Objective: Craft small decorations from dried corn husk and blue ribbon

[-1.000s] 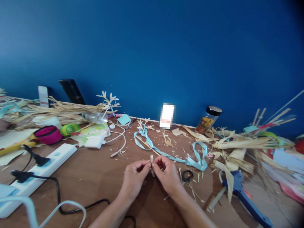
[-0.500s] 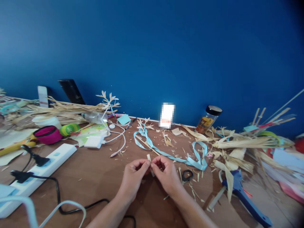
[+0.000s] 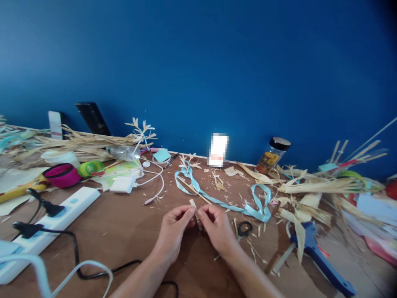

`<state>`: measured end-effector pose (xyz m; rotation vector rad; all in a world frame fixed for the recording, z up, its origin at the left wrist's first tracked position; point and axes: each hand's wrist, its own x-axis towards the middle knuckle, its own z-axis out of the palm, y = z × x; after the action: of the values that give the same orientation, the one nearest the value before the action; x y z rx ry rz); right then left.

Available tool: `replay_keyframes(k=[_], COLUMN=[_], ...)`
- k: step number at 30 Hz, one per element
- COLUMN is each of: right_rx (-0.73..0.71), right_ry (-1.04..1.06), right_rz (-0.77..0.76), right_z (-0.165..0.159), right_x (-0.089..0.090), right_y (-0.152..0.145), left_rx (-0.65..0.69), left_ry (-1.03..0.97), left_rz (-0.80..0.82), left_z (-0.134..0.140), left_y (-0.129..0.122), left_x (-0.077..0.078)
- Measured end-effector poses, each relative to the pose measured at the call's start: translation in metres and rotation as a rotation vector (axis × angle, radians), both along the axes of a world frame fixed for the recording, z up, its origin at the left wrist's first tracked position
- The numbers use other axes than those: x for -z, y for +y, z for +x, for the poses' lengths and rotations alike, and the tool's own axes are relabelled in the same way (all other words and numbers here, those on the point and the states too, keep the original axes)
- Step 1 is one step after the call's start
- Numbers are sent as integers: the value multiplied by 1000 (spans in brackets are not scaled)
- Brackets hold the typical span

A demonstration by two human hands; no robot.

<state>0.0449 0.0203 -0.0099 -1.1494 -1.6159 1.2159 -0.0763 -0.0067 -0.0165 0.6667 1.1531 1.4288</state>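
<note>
Between the fingertips of both hands is a short, narrow strip of pale dried husk [image 3: 195, 210], slanting down to the right. My left hand [image 3: 178, 221] pinches it from the left side, thumb on top. From the other side my right hand [image 3: 214, 221] pinches it with thumb and forefinger. Both hands hover over the brown table in front of me. Beyond them lies a pale blue ribbon [image 3: 223, 205], tied near a small husk flower [image 3: 189, 160]. A black scissors handle [image 3: 245, 228] shows beside my right wrist; its other parts are mostly hidden.
A blue glue gun [image 3: 325, 260] lies at the right near bundled dried husks [image 3: 325, 186]. A jar with a black lid [image 3: 273, 155] leans by the blue wall. At left are a white power strip [image 3: 74, 211], black cables and a white charger [image 3: 122, 184]. Husk scraps litter the table.
The fingertips have drawn slightly apart, so more of the husk strip shows between them. The strip tilts a little more to the left at its top. Nothing on the table has visibly moved.
</note>
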Motion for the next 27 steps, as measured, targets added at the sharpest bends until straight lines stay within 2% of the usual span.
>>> replay_keyframes(k=[7, 13, 16, 19, 21, 27], right_rx=[-6, 25, 49, 50, 35, -72], right_ry=[-67, -144, -310, -549, -672, -944], right_rz=[83, 98, 158, 315, 390, 471], right_z=[-1, 7, 14, 18, 17, 8], right_x=[-5, 2, 3, 1, -1, 0], right_y=[-5, 4, 9, 8, 4, -4], left_rx=[-4, -25, -125, -206, -216, -185], left_ry=[3, 47, 32, 2, -8, -3], left_rz=[-13, 55, 79, 79, 78, 61], left_z=[1, -1, -5, -7, -8, -6], left_y=[0, 1, 4, 6, 7, 6], left_x=[2, 1, 0, 1, 3, 7])
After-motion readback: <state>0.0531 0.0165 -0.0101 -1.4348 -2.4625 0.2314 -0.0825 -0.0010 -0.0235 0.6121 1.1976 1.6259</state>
